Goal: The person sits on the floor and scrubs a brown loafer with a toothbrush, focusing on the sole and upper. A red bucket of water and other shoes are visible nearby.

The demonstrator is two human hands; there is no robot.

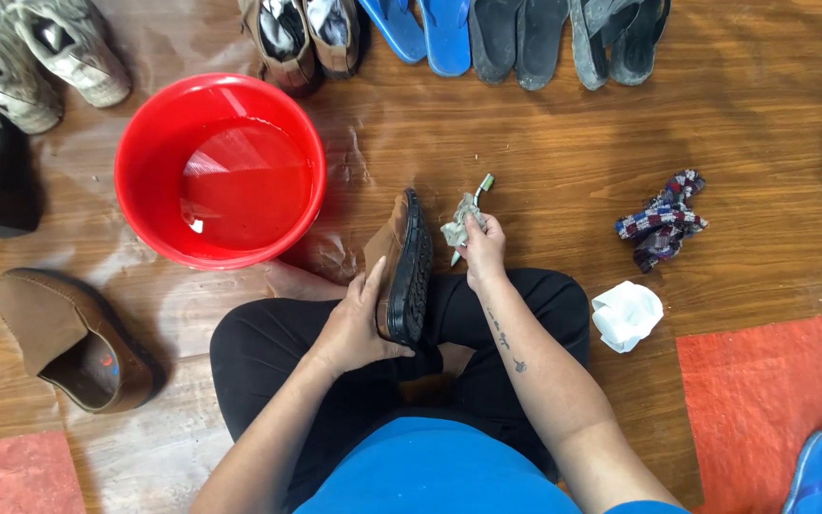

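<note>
Left hand (359, 328) wrapped around a brown shoe (401, 266), sole turned right. Right hand (483, 249) pinching a grey rag (461, 222) and toothbrush (479, 190) together. Red bucket (145, 181) of water just beside, on the floor (525, 143).

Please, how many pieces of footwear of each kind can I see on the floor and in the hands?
Brown loafers: 2
Worn sneakers: 2
Brown shoes at top: 2
Blue flip-flops: 3
Dark sandals: 4
Total: 13

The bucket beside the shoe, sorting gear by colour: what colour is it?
Red, holding water: the bucket, clearest in the head view.
</note>
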